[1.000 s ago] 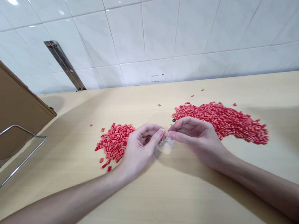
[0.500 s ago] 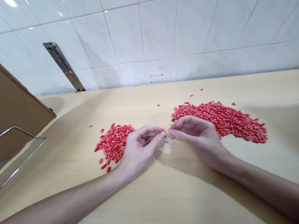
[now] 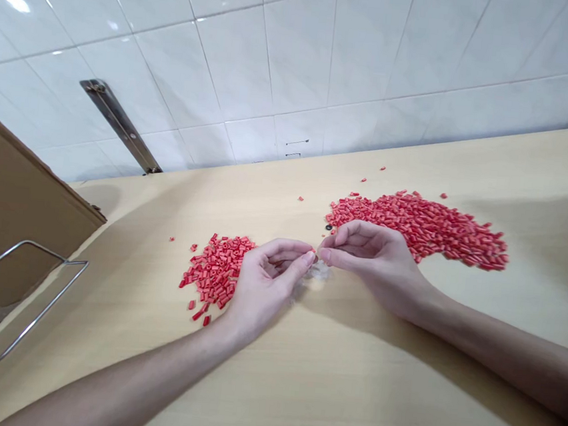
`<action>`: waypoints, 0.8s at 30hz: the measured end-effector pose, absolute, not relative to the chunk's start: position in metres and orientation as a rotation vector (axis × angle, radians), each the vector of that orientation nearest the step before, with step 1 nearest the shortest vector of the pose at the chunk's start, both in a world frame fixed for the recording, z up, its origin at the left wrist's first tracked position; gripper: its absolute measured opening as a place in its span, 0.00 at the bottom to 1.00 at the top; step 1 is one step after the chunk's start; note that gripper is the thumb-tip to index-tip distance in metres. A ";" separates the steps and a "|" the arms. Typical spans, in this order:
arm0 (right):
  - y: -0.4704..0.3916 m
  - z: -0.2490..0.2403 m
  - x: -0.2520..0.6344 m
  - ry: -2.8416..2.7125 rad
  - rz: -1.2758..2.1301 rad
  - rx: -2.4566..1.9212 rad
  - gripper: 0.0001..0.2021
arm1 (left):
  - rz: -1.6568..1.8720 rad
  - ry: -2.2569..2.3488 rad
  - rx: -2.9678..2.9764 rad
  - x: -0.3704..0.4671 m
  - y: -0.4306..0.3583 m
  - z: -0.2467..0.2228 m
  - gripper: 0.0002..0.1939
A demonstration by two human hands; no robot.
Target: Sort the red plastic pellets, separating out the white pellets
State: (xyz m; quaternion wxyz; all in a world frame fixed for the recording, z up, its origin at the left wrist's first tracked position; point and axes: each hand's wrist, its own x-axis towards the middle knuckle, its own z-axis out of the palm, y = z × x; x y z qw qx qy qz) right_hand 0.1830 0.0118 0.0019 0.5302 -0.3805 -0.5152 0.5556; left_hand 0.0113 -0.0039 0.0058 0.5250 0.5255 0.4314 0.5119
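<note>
Between thumb and forefinger, my left hand (image 3: pixel 272 282) pinches a small red plastic piece (image 3: pixel 314 251), mostly covered by the fingertips. My right hand (image 3: pixel 377 259) faces it with thumb and fingers pinched together, very close to the piece; what it holds, if anything, is too small to make out. Under the fingertips lies a little heap of whitish translucent bits (image 3: pixel 319 271). Left of my left hand is a pile of short red tubular pieces (image 3: pixel 215 270). A larger pile of red pieces (image 3: pixel 428 227) spreads behind my right hand.
A small black ring (image 3: pixel 329 228) lies by the larger pile's left end. A few red pieces are scattered on the wooden tabletop (image 3: pixel 267 385). At left stand a cardboard box (image 3: pixel 18 201) and a bent metal wire frame (image 3: pixel 37 320). A metal bracket (image 3: pixel 121 127) leans before the tiled wall (image 3: pixel 299 54).
Both hands stay almost in place, still pinched close together. The fingertips have shifted only very slightly, and the piles look the same.
</note>
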 end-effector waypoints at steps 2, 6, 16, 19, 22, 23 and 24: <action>0.012 0.001 0.184 -1.247 1.326 -0.906 0.15 | 1.227 1.037 1.254 0.011 -0.004 0.006 0.10; 0.013 0.000 0.185 -1.277 1.283 -0.887 0.12 | 1.237 1.051 1.252 0.011 -0.005 0.007 0.10; 0.012 0.001 0.185 -1.222 1.332 -0.878 0.12 | 1.222 1.051 1.258 0.012 -0.004 0.006 0.10; 0.012 0.001 0.184 -1.210 1.349 -0.871 0.14 | 1.220 1.050 1.256 0.011 -0.003 0.005 0.10; 0.011 0.001 0.183 -1.193 1.372 -0.862 0.15 | 1.207 1.054 1.255 0.011 -0.003 0.005 0.10; 0.011 0.001 0.183 -1.189 1.378 -0.856 0.16 | 1.203 1.054 1.256 0.010 -0.003 0.005 0.10; 0.011 0.001 0.183 -1.186 1.382 -0.849 0.16 | 1.202 1.053 1.257 0.010 -0.003 0.005 0.10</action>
